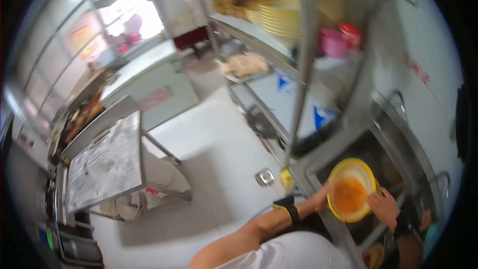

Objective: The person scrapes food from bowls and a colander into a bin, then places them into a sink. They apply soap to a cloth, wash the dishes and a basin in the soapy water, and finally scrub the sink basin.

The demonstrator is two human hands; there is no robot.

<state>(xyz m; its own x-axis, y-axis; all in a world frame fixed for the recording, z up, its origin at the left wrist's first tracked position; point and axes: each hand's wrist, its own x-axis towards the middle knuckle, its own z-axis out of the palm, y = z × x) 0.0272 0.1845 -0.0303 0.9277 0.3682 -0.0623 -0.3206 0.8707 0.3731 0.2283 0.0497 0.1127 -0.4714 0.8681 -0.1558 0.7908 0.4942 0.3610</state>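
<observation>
A yellow bowl (371, 177) with a pale inside is held over the metal sink (326, 169) at the lower right. Orange liquid (348, 195) lies in it, and the bowl seems tilted towards me. My left hand (322, 197) grips the rim on the left side, its fingers partly blurred. On the opposite side my right hand (384, 208) is closed on the rim, with a dark band at the wrist. The undersides of both hands and of the bowl are hidden. Another yellow container (376, 256) shows partly below, near the bottom edge.
Faucets (398, 100) rise along the wall side of the sink. A metal shelf rack (301, 69) with stacked yellow bowls (280, 16) and a pink container (332, 43) stands beyond. A flour-dusted table (107, 162) is at left; a floor drain (264, 177) lies between.
</observation>
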